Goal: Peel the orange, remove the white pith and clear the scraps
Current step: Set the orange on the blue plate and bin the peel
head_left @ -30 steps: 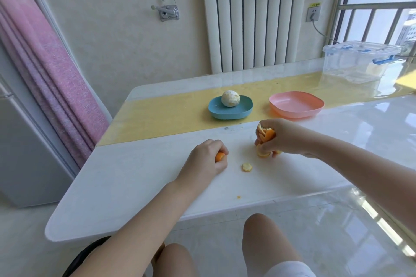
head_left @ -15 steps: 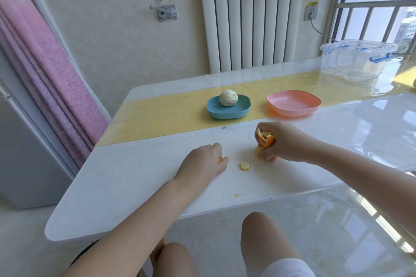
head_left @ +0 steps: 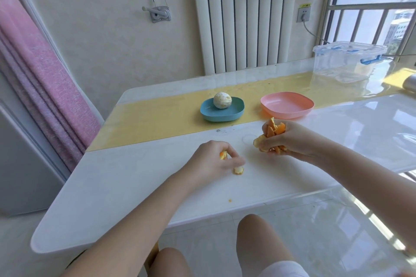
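Observation:
The peeled orange, pale with pith, sits in a blue dish on the yellow runner. An empty pink dish stands to its right. My right hand grips a bunch of orange peel pieces just above the white table. My left hand holds a small bit of peel in its curled fingers, and its fingertips reach down onto a small round peel scrap lying on the table.
A tiny orange crumb lies near the table's front edge. A clear plastic box with blue clips stands at the back right. A pink curtain hangs at the left, a radiator behind.
My left hand has slid right to the round scrap and now touches it. My right hand keeps its bunch of peel and has lifted slightly.

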The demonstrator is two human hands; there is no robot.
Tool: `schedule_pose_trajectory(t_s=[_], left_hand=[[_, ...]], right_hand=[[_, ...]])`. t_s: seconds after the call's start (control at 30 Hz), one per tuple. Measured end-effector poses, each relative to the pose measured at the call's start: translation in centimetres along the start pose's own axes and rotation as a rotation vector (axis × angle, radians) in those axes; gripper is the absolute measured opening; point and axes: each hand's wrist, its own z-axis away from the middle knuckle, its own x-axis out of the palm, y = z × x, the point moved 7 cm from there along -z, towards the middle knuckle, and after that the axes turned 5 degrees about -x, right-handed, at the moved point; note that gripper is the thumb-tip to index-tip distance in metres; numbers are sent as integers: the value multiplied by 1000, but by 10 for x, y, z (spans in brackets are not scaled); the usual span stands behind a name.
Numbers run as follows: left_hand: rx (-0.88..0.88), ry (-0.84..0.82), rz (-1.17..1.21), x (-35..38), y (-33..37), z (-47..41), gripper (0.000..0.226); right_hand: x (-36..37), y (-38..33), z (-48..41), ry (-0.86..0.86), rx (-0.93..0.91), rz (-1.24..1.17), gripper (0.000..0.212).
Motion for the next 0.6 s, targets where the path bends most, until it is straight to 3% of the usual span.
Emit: schedule_pose_trajectory(t_s=[0.3,0.6], left_hand=[[37,-167,-256,4,5,1,23],[-33,4,-7,-27,-9,-4,18]], right_hand=[[9,-9,4,-24,-38,36,33],[14,-31,-1,-22,-82,76,32]])
